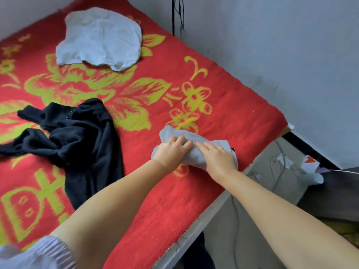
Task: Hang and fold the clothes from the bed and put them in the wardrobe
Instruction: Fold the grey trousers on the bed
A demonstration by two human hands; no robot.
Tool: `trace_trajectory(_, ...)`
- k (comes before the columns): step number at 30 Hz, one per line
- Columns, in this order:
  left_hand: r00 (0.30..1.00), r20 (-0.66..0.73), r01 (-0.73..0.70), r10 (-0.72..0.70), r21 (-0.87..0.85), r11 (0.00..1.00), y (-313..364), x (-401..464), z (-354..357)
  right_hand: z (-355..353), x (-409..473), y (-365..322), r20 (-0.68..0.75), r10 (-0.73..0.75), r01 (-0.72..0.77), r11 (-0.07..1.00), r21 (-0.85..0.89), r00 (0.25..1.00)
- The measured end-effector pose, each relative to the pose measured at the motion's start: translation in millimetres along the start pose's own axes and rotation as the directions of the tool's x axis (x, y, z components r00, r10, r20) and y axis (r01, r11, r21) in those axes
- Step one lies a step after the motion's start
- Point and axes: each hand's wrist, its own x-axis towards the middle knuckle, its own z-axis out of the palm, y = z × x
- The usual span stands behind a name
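Pressing down on a small grey folded garment just right of frame centre, near the bed's lower-right edge: left hand and right hand lie side by side on top, fingers flat and together, palming the cloth rather than pinching it. It looks light, soft and limp, so it will likely unroll if lifted by one end; better to scoop under both short ends. Outward, a crumpled black garment lies left of centre and a pale one upper left, both equally floppy.
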Motion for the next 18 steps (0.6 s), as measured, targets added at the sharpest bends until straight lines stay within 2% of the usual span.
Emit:
trace_trajectory(2,0.999,-0.003,0.042,-0.042,0.003,0.999,-6,-9,-23,-26,-3,-8,0.001,-0.062,0.062,0.998,-0.01,0.998)
trace_trajectory(3,0.991,-0.028,0.131,-0.131,0.001,0.991,-17,-33,-55,-60,-8,-25,-0.018,-0.165,0.164,0.985,-0.045,0.986)
trace_trajectory(4,0.989,-0.026,0.147,-0.146,0.004,0.989,-20,-45,-66,-70,-11,-32,-0.017,-0.209,0.208,0.976,-0.059,0.978)
trace_trajectory(5,0.986,-0.035,0.161,-0.162,-0.024,0.987,-23,-52,-73,-75,-10,-39,-0.011,-0.212,0.21,0.974,-0.082,0.977)
trace_trajectory(9,0.939,-0.068,0.333,-0.336,-0.059,0.941,-43,-122,-119,-119,-19,-95,-0.004,-0.437,0.433,0.891,-0.137,0.899)
trace_trajectory(13,0.792,-0.021,0.609,-0.61,-0.044,0.792,-58,-201,-134,-144,-37,-167,0.019,-0.655,0.644,0.737,-0.204,0.756)
trace_trajectory(18,0.581,0.037,0.814,-0.813,-0.054,0.579,-44,-332,-140,-137,-94,-264,0.087,-0.872,0.86,0.451,-0.24,0.482)
